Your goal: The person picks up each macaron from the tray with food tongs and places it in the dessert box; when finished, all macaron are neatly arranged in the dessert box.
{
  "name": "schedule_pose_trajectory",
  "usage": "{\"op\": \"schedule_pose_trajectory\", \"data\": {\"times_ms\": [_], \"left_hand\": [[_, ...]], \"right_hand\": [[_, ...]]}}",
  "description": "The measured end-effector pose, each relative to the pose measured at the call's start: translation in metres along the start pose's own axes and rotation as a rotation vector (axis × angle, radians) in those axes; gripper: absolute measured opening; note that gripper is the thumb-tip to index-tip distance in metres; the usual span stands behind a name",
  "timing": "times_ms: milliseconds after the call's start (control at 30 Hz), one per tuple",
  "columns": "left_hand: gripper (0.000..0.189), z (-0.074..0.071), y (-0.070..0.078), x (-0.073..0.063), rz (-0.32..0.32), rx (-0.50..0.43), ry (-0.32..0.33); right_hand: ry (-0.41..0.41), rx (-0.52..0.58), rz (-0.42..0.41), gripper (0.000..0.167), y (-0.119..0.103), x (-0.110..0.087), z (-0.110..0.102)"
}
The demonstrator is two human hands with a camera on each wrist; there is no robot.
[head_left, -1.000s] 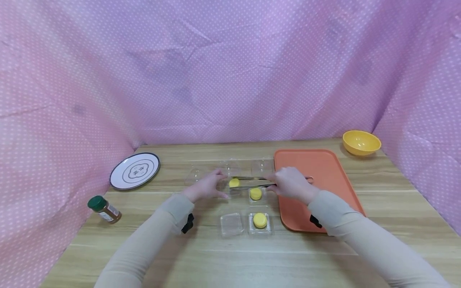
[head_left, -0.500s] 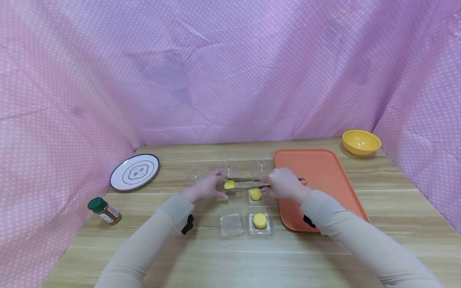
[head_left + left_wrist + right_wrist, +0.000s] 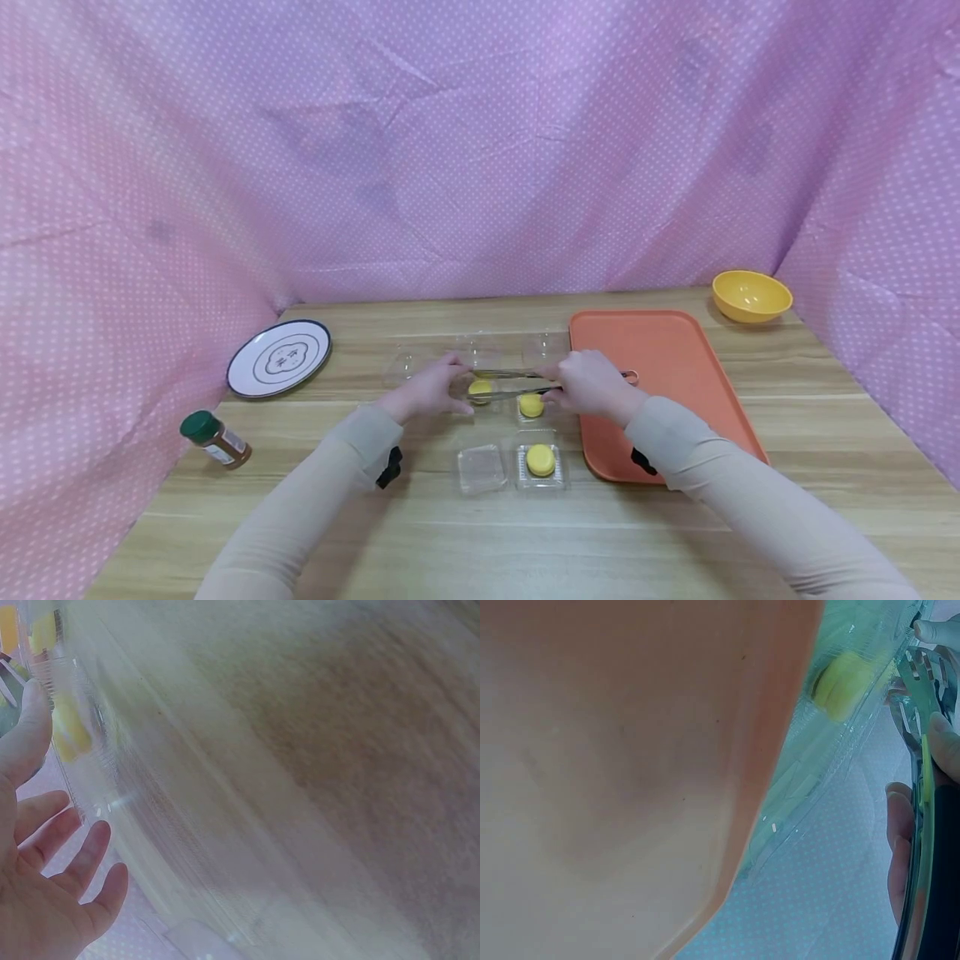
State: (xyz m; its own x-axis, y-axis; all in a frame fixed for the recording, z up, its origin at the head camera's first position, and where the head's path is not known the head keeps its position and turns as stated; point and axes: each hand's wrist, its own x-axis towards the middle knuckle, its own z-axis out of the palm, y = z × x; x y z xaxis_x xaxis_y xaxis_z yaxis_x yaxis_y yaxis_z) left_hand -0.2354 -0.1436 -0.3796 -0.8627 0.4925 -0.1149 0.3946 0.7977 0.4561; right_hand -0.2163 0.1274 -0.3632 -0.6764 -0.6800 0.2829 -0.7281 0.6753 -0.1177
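My right hand (image 3: 596,385) grips a pair of metal tongs (image 3: 517,392) with slotted, fork-like ends, partly over the tray. The tong arms are spread, one on each side of a yellow macaron (image 3: 481,387) in a clear plastic box. Whether they press on it cannot be told. At that box's left side is my left hand (image 3: 431,390); in the left wrist view its thumb (image 3: 34,724) and spread fingers lie along the box's edge. A second yellow macaron (image 3: 532,406) sits in a box just right of it, and a third macaron (image 3: 541,460) in a nearer box.
An orange tray (image 3: 697,383) lies on the right, with a yellow bowl (image 3: 752,297) behind it. A clear lid (image 3: 482,468) lies open beside the nearest box. More clear lids are at the back. On the left are a plate (image 3: 258,354) and a green-capped jar (image 3: 217,439).
My right hand and the tongs moved left, then held still. The macaron between the tong arms shifted slightly left. My left hand has stayed in place.
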Motion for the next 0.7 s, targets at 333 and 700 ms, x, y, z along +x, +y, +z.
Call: {"op": "schedule_pose_trajectory", "data": {"times_ms": [333, 700], "left_hand": [[0.076, 0.002, -0.003, 0.001, -0.014, 0.012, -0.011], [0.075, 0.001, -0.002, 0.001, -0.009, -0.006, -0.012]], "right_hand": [[0.008, 0.051, 0.064, 0.042, 0.000, -0.008, -0.004], [0.079, 0.097, 0.073, 0.042, 0.001, -0.028, -0.020]]}}
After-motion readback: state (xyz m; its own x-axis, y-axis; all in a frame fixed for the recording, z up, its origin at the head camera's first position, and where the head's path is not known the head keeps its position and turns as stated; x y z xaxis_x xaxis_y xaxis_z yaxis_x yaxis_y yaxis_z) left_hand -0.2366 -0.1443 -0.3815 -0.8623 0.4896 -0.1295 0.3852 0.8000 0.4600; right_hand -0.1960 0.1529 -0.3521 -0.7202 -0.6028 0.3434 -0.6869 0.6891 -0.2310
